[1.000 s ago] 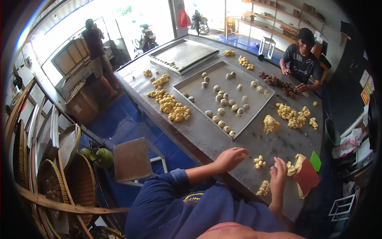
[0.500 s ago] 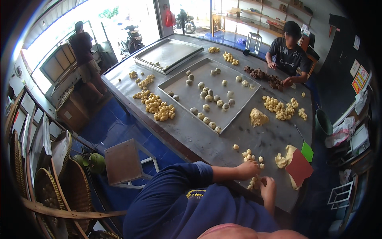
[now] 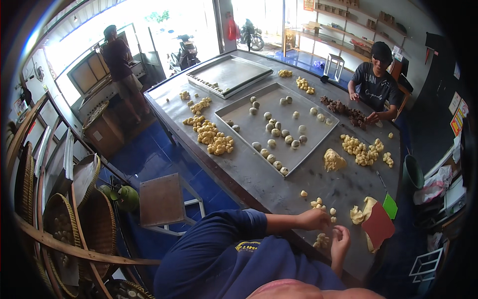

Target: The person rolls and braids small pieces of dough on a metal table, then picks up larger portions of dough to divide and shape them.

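At the table's near edge, my left hand point(image 3: 314, 219) is closed, its fingertips beside small pale dough balls point(image 3: 332, 212); what it holds, if anything, is hidden. My right hand point(image 3: 340, 241) is just to the right, fingers loosely curved and apart, with nothing visible in it. Between my hands and my body lies a small cluster of dough pieces point(image 3: 321, 241). Further right, a red dough scraper point(image 3: 377, 225) rests on a soft sheet of yellow dough point(image 3: 357, 215). Beyond it lies a green scraper point(image 3: 390, 206).
A large metal tray point(image 3: 298, 162) holds scattered round filled balls. Piles of yellow dough balls point(image 3: 211, 137) lie left of it, with a dough lump point(image 3: 333, 160) to its right. Across the table, a co-worker point(image 3: 376, 82) handles brown filling point(image 3: 348, 112). A stool point(image 3: 162, 199) stands at left.
The view has shifted, so the scene sits further right and slightly lower. My right hand has come away from the near dough cluster, its fingers loosening. My left hand stays by the small balls.
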